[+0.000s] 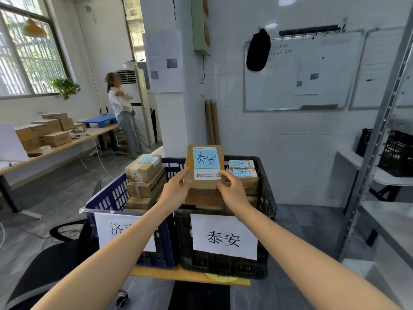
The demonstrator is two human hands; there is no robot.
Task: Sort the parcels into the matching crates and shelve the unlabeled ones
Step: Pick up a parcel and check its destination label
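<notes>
Left hand (176, 191) and right hand (232, 193) both grasp one parcel (204, 166), a flat brown carton. My left fingers lie along its left edge with the thumb on its face, and my right thumb and curled fingers pinch its lower right corner. The parcel is tilted up toward me over the black crate (267, 198), its lower end touching the stack of cartons (203, 198) inside. A blue note (206, 159) on its face reads 泰安, the same characters as the white sign (224, 237) on the black crate's front wall.

Two more blue-noted cartons (242, 173) lie on the stack by the crate's right wall. The blue crate (107, 198) stands touching the black one on its left, both at the front edge of the wooden bench (178, 275). My left forearm partly covers its white sign (120, 231). It holds a pile of brown boxes (144, 175), the top one with a blue note.

A metal shelf (391, 220) stands at the right with another black crate (397, 151) on an upper level. Across the room a long table (67, 144) carries more cartons, and a person (125, 113) stands beyond it.
</notes>
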